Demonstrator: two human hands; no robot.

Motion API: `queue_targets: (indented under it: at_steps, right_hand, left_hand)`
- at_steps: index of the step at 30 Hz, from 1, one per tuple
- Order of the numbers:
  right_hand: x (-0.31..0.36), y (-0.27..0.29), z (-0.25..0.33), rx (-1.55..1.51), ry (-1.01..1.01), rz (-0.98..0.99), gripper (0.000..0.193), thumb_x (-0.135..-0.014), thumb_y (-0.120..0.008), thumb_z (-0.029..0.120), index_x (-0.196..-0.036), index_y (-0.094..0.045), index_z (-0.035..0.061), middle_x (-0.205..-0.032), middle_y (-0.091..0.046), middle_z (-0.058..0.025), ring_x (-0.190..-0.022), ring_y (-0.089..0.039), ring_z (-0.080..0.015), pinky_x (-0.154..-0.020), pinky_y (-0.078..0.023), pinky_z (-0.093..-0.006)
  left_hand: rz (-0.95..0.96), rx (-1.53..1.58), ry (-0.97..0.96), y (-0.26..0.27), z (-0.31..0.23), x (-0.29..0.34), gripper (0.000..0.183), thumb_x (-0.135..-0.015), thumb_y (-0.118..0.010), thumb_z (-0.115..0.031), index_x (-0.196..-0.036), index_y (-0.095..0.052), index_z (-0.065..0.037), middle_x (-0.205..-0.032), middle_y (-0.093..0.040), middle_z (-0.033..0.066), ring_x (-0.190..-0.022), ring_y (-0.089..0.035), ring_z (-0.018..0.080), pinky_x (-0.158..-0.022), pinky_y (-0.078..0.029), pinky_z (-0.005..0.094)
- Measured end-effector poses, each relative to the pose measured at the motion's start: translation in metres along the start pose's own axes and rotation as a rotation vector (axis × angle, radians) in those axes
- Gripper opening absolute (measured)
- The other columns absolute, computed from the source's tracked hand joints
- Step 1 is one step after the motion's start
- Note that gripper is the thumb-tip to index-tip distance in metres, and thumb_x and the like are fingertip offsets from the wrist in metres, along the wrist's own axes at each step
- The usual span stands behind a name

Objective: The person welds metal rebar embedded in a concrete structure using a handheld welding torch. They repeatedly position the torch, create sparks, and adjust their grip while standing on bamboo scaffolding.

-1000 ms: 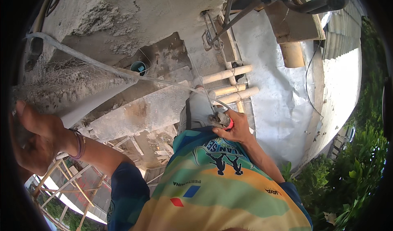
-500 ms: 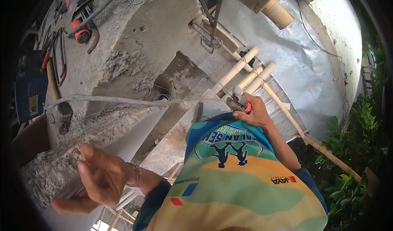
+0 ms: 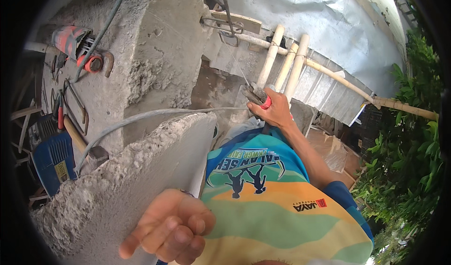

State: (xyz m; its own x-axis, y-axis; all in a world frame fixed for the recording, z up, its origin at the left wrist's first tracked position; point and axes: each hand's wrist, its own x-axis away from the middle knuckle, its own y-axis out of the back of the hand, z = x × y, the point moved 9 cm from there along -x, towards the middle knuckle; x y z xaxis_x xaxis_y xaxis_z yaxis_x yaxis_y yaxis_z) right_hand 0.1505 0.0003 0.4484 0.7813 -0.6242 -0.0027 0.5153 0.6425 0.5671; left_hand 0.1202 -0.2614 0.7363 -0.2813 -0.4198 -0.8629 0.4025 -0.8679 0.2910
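Observation:
My right hand (image 3: 275, 107) is wrapped round a dusty grey tool with a red part (image 3: 259, 97), in front of my shirt; its exact kind is hard to make out. A grey cable (image 3: 155, 116) runs from the left across to this tool. From the tool a thin line (image 3: 240, 68) stretches up toward the bent steel rods (image 3: 228, 18). My left hand (image 3: 171, 225) hangs palm up by the rough concrete edge (image 3: 117, 166), fingers loosely bent and slightly apart, with nothing visible in it.
On the concrete at left lie a hammer (image 3: 75, 133), a blue case (image 3: 51, 157), bent steel bars (image 3: 77, 105) and a red-and-grey bag (image 3: 70, 42). Bamboo poles (image 3: 284, 68) cross beside metal sheeting (image 3: 324, 25). Green leaves (image 3: 399, 157) fill the right side.
My left hand has swung in toward my body, its fingers curling from a wider spread. My right hand, still round the tool, sits a little higher and further left in view, which has shifted.

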Motion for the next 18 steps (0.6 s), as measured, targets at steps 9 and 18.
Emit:
queue_targets:
  at_steps: [9, 18]
  right_hand:
    - [-0.006, -0.023, -0.024, -0.054, -0.121, -0.14, 0.052, -0.071, -0.078, 0.045, -0.067, -0.052, 0.0004, -0.051, -0.053, -0.0127, -0.047, -0.053, -0.0263, -0.051, -0.044, -0.0373]
    - [-0.019, -0.028, -0.035, -0.134, -0.065, -0.213, 0.055, -0.073, -0.078, 0.046, -0.067, -0.053, -0.0013, -0.051, -0.053, -0.0112, -0.048, -0.051, -0.0223, -0.051, -0.044, -0.0353]
  left_hand:
    - [-0.005, 0.098, 0.101, 0.007, 0.003, -0.008, 0.014, -0.094, -0.046, -0.018, -0.103, -0.055, -0.012, -0.098, -0.057, 0.0048, -0.088, -0.055, 0.0146, -0.118, -0.008, 0.0537]
    - [-0.163, 0.174, 0.29, -0.005, 0.006, -0.015, 0.015, -0.08, -0.056, -0.018, -0.087, -0.049, -0.029, -0.087, -0.057, -0.0104, -0.078, -0.056, 0.0073, -0.119, 0.007, 0.0527]
